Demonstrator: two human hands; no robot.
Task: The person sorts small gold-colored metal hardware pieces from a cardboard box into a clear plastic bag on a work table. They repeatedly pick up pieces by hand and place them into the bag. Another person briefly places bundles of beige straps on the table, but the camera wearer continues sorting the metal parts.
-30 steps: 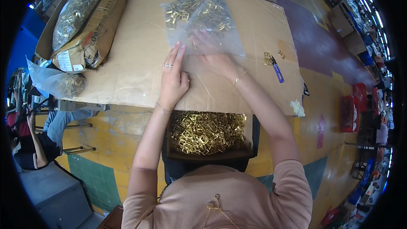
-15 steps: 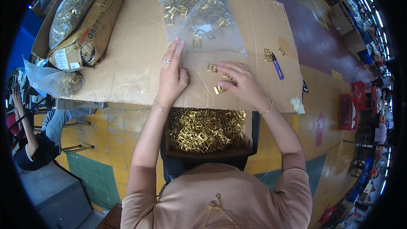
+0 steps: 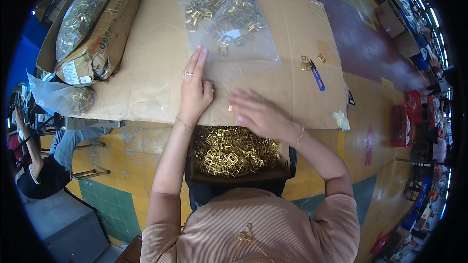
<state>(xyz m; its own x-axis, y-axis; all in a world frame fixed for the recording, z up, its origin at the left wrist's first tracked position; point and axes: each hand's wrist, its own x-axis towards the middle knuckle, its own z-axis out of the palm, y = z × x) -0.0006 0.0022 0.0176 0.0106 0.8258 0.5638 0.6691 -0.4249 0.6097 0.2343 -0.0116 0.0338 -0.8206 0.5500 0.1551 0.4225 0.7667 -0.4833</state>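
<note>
My left hand [image 3: 195, 87] lies on the cardboard tabletop [image 3: 156, 68], fingers stretched out, beside the near end of a clear plastic bag [image 3: 243, 63]. Inside the bag are many gold metal buckles [image 3: 207, 15]. Spread low over the tabletop near its front edge, my right hand [image 3: 261, 114] is slightly smeared by motion. A bit of one gold buckle [image 3: 230, 108] shows at its fingertips; anything else under the palm is hidden. Just below the edge, an open box [image 3: 287, 165] holds a heap of loose gold buckles [image 3: 229, 153].
Purple thread snips [image 3: 318, 76] lie at the right beside gold buckles [image 3: 305, 63]. At the left stand a worn carton [image 3: 109, 24], a full bag of buckles [image 3: 83, 17] on it, and a smaller bag [image 3: 80, 98]. Another person [image 3: 44, 170] sits beyond the left side.
My right hand has swept left and toward me, flattening out. The few buckles that lay around it are no longer visible, apart from one at its fingertips. My left hand stays nearly still.
</note>
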